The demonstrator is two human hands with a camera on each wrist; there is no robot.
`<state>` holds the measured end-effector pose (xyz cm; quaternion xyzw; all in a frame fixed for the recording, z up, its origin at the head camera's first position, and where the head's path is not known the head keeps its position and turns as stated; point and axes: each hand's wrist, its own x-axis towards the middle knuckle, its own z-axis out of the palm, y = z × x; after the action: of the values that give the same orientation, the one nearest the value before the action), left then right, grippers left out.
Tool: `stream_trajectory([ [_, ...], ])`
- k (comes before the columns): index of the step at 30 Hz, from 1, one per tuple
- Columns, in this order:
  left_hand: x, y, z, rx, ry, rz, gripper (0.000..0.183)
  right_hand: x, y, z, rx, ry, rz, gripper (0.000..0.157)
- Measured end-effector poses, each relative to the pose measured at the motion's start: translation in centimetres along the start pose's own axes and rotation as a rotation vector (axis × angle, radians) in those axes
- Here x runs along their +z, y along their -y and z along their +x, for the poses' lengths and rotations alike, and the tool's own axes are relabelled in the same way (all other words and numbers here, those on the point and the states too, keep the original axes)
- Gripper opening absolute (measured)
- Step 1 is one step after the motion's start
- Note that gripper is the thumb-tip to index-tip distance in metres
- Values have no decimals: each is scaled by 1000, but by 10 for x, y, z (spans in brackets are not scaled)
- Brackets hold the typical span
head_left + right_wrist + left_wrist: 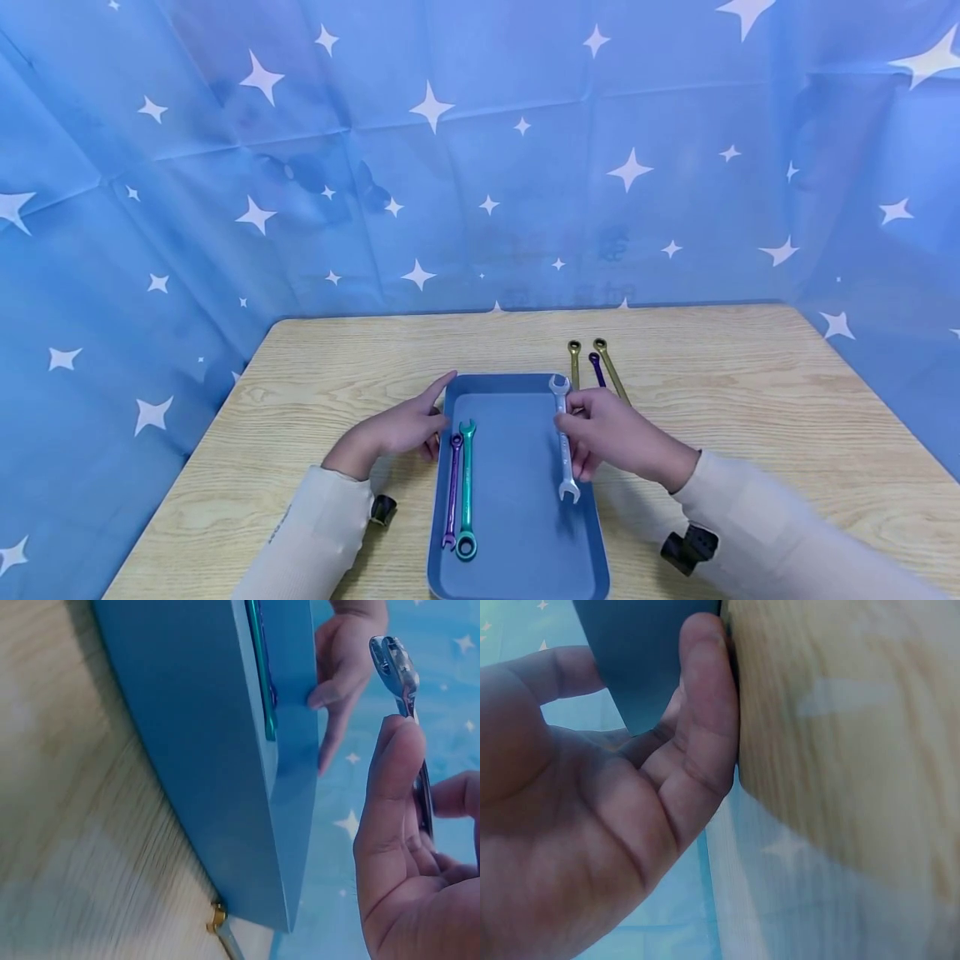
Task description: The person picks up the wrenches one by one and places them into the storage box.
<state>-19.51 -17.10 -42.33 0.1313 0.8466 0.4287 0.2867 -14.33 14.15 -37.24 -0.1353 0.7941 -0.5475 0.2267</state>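
My right hand (611, 433) pinches a silver double open-ended wrench (565, 458) between thumb and fingers, held above the right side of a blue tray (525, 575). In the right wrist view, one end of the silver wrench (395, 667) sticks out past the fingertips. At the tray's left wall, my left hand (401, 429) grips the rim, its index finger stretched toward the far corner. The left wrist view shows the tray wall (641, 667) between its thumb and curled fingers. Inside the tray, a green combination wrench (467, 483) and a shorter purple wrench (453, 492) lie side by side along the left.
Beyond my right hand, two gold ratchet wrenches (611, 367) and a small dark purple one (597, 367) lie on the wooden table (720, 383), their near ends hidden. A blue star-patterned curtain (480, 167) hangs behind the table's far edge and along both sides.
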Motion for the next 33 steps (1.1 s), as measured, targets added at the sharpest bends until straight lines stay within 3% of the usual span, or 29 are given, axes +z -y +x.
stream_trajectory([
  [9, 0, -1, -1, 3, -2, 11, 74, 13, 4, 7, 28, 82, 65, 20],
  [18, 0, 0, -1, 10, 2, 5, 75, 27, 9, 15, 53, 85, 79, 11],
  [33, 1, -2, -1, 17, -3, -4, 75, 46, 12, 23, 52, 135, 120, 9],
])
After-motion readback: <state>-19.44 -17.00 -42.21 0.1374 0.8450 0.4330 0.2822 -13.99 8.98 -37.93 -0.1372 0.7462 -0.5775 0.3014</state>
